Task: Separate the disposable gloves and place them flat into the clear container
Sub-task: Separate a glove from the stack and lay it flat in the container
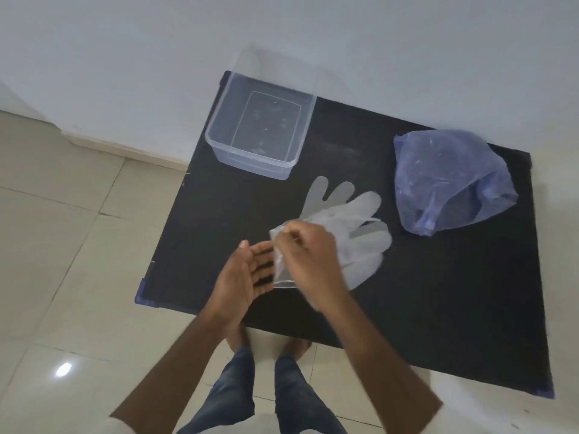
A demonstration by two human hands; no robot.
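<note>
The clear container point(260, 133) sits up and left of the hands, with nothing in it. The left hand point(242, 277) is spread wide. The right hand point(308, 255) pinches the gloves point(354, 227) on the black bench point(438, 292); a blue bag point(451, 180) lies far right

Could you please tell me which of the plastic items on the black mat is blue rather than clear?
The crumpled bag at the mat's far right is blue; the container and gloves are clear.
</note>
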